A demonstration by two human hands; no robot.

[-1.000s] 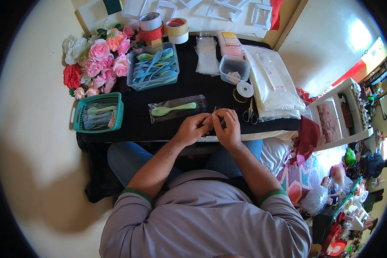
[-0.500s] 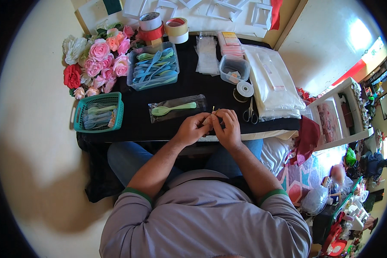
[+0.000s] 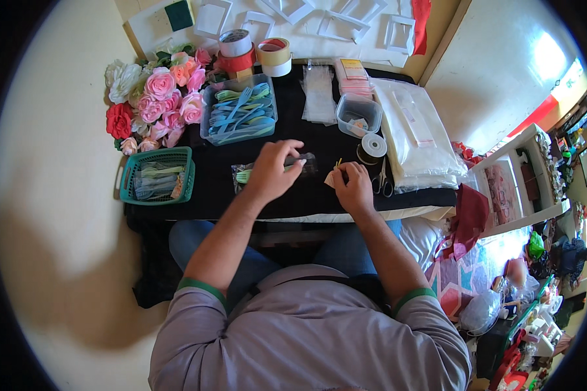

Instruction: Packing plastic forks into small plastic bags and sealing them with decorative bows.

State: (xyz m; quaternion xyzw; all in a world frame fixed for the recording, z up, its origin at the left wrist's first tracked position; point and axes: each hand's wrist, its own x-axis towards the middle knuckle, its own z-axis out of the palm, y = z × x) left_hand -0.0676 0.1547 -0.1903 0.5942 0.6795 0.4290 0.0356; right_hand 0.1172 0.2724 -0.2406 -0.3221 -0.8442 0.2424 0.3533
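My left hand (image 3: 275, 174) hovers over a clear plastic sleeve (image 3: 312, 168) that holds a light green fork (image 3: 242, 176). Its thumb and fingers are apart with nothing between them, and it hides most of the fork. To its right, my right hand (image 3: 354, 188) is closed on a small pale paper tag (image 3: 330, 179). A thin gold-coloured strip (image 3: 338, 161) sticks up from the tag by my fingertips. Just beside that hand lie black-handled scissors (image 3: 383, 182) and a spool of dark ribbon (image 3: 372, 148).
A clear tub of blue and green plastic cutlery (image 3: 205, 130) stands at the back, near artificial roses (image 3: 160, 98) and tape rolls (image 3: 235, 44). Left is a teal basket (image 3: 189, 173) with packed cutlery. A small clear tub (image 3: 361, 104) and stacked plastic bags (image 3: 414, 140) sit at the right.
My hands were together at the table's front edge. Now the left has moved up and left over the sleeve, while the right has shifted slightly right with the tag.
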